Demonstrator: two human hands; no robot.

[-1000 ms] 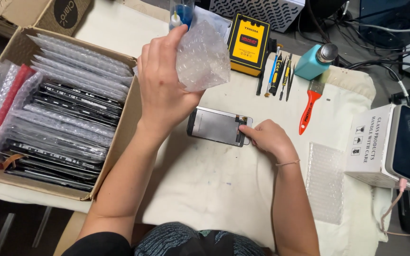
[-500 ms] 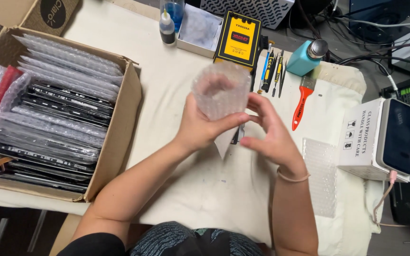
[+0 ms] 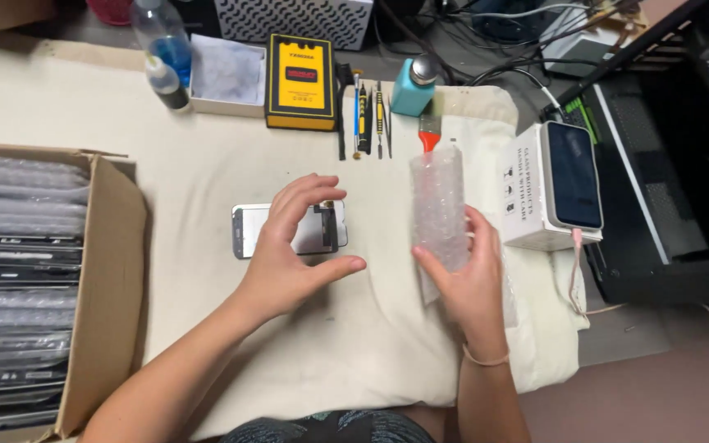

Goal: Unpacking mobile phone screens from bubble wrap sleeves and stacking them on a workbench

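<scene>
Head view, two voices:

— Where's the screen?
— Flat on the cloth-covered surface, glass down by the look of it, near the box of wrapped panels. The left hand arches over it, fingers spread, gripping nothing.
— And the right hand?
— Clasped on a bubble sleeve, stood on end, probably to keep its mouth free. Tools lie well apart, beyond reach.

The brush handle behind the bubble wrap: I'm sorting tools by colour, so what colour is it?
Red-orange; the brush handle shows above the bubble wrap in the head view.
</scene>
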